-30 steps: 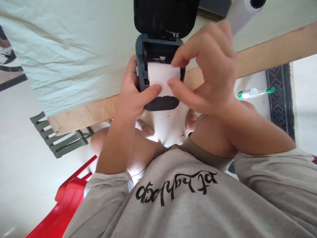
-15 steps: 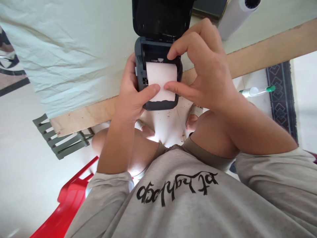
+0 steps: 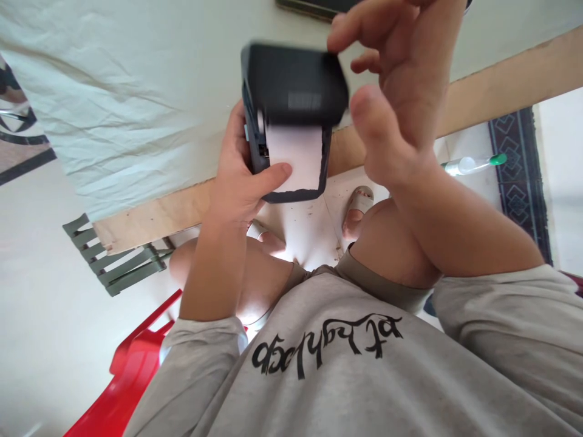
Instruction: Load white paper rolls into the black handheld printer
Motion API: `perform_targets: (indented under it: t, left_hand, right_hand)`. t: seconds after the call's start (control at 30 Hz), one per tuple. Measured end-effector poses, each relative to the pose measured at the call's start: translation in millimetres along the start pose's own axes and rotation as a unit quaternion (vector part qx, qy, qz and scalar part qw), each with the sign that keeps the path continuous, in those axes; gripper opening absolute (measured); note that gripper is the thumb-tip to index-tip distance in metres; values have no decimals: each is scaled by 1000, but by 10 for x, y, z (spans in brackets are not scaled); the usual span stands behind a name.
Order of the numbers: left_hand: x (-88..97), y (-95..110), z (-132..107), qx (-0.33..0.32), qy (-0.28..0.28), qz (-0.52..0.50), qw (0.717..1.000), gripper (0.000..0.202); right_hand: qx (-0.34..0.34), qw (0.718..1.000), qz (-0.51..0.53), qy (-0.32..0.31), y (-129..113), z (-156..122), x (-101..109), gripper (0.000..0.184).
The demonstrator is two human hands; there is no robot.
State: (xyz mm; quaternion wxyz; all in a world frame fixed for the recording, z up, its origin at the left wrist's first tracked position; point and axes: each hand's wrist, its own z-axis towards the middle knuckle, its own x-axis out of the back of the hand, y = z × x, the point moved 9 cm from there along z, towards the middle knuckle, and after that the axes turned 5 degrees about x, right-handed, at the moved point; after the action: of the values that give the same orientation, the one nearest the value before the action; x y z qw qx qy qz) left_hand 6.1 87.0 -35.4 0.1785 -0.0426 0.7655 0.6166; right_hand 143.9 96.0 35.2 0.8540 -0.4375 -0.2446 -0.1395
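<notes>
My left hand (image 3: 241,170) is wrapped round the side of a small dark label printer (image 3: 298,195), its thumb pressing on the white paper (image 3: 298,161) that lies over the printer's front. The printer's black lid (image 3: 296,85) is partway down, blurred, and covers the upper end of the paper. Just right of the lid is my right hand (image 3: 396,91), fingers apart and curved, with nothing seen in it. Its forefinger is at the lid's upper right corner; whether it touches cannot be made out.
A table with a pale green cloth (image 3: 150,91) and a bare wooden edge (image 3: 155,215) lies beneath. A dark flat object (image 3: 314,7) rests at the back. Below are a green folding stool (image 3: 113,255), a red plastic chair (image 3: 132,370) and a clear bottle (image 3: 471,165) with a green cap.
The printer's lid has swung from fully raised to partway down over the paper. My right hand has left the paper and moved up and right. My left hand keeps its hold.
</notes>
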Motion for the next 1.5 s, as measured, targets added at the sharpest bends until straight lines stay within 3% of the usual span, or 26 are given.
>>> perform_targets:
  t: [0.1, 0.23, 0.33, 0.43, 0.6, 0.8, 0.97, 1.13, 1.5]
  left_hand:
    - [18, -9, 1, 0, -8, -12, 1000, 61]
    - [-12, 0, 3, -19, -35, 3, 999, 63]
    - [-32, 4, 0, -23, -26, 0, 999, 55]
    - [-39, -2, -1, -13, -1, -3, 1000, 41]
    - [6, -37, 8, -8, 37, 11, 999, 43]
    - [-17, -14, -16, -22, 19, -11, 1000, 39]
    - [-86, 32, -8, 1, 6, -57, 998, 22]
    - [-50, -10, 34, 25, 15, -114, 993, 23]
    - [-4, 74, 45, -21, 27, -146, 989, 27]
  right_hand:
    - [30, 999, 34, 30, -13, -11, 8, 36]
    - [-27, 991, 80, -100, 207, -43, -295, 48]
    - [-24, 982, 110, -151, 256, -53, -409, 57]
    - [-2, 984, 96, -148, 231, -33, -393, 52]
    - [18, 986, 83, -143, 173, -32, -380, 54]
    - [20, 988, 67, -140, 148, -41, -383, 54]
    - [9, 990, 66, -124, 158, -44, -356, 54]
    - [21, 997, 0, -71, 96, -28, -228, 42]
    - [92, 985, 12, -146, 9, -36, -350, 63]
